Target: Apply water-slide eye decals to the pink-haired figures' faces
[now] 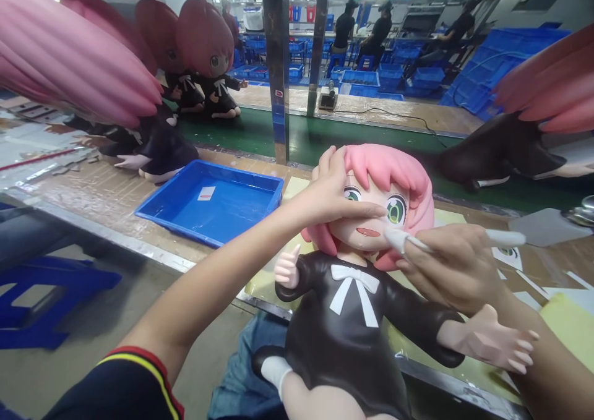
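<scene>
A large doll-like figure (338, 346) with pink hair, green eyes and a black dress with a white bow lies on its back before me, its legs toward my lap. My left hand (331, 188) grips its head, fingers over the pink hair and thumb stretched across the face below the eyes. In my right hand (455, 262) is a white pen-like tool (505, 239), whose soft-looking white tip meets the cheek just under the eye on the right. The exact kind of tip cannot be made out.
A blue tray (208, 237) with a small paper label stands left. Similar figures (204, 42) sit along the green conveyor (253, 120), another (492, 148) at right. A metal post (277, 67) rises ahead. Printed eye paper (509, 257) lies right. People (344, 30) sit far back.
</scene>
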Demonstrator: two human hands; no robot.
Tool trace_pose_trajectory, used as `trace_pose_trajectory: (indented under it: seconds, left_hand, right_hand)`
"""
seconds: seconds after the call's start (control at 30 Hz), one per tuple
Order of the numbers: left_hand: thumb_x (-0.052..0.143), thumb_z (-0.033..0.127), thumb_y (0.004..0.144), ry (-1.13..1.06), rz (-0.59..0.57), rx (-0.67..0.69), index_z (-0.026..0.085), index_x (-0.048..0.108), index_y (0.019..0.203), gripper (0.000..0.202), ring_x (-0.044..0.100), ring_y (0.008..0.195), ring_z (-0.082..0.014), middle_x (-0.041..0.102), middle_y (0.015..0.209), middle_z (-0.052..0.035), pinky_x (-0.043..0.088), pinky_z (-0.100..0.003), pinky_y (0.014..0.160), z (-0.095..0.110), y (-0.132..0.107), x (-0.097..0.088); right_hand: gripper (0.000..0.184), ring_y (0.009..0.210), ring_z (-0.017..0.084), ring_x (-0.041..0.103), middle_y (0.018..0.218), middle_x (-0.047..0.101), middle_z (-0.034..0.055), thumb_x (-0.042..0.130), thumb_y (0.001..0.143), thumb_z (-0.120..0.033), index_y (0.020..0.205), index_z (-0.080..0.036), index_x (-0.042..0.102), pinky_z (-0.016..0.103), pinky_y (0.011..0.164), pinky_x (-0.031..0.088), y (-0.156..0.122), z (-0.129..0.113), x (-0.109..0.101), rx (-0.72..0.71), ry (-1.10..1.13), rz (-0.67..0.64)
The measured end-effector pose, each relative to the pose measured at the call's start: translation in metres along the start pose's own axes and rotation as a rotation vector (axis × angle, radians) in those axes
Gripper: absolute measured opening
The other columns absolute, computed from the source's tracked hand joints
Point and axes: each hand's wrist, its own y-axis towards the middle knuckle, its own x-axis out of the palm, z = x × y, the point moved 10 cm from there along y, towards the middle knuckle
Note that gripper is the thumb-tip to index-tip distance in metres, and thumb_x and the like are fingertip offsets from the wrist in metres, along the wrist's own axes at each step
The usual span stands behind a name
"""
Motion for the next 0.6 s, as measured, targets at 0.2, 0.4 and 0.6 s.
trace_pose_trajectory:
  seconds: [0.2,0.4,0.6]
  left_hand:
    - [0.086,0.063,0.060,0.011,0.012,0.045,0.011,0.011,0.161,0.136,-0.009,0.163,-0.0323,-0.001,0.172,-0.0227,0.007,-0.053,0.134,-0.001,0.003,0.001]
    - [0.087,0.060,0.063,0.030,0.014,0.045,0.011,0.012,0.161,0.132,-0.008,0.163,-0.0315,-0.002,0.172,-0.0218,0.005,-0.052,0.134,0.000,0.003,0.002]
    - [0.086,0.060,0.062,0.042,0.018,0.031,0.007,0.010,0.161,0.136,-0.008,0.163,-0.0317,-0.003,0.172,-0.0235,0.004,-0.050,0.134,0.000,0.001,0.001]
  right_hand:
    - [0.014,0.077,0.021,0.056,0.087,0.064,0.0041,0.067,0.096,-0.028,0.107,-0.019,0.065,0.038,0.067,0.042,0.013,-0.022,0.013,-0.163,-0.129,0.029]
    - [0.014,0.078,0.022,0.054,0.086,0.062,0.0038,0.069,0.094,-0.025,0.106,-0.018,0.066,0.039,0.068,0.040,0.019,-0.025,0.015,-0.143,-0.110,0.021]
    - [0.012,0.076,0.018,0.056,0.086,0.064,0.0021,0.070,0.093,-0.023,0.104,-0.019,0.066,0.037,0.069,0.043,0.021,-0.028,0.018,-0.141,-0.051,0.028]
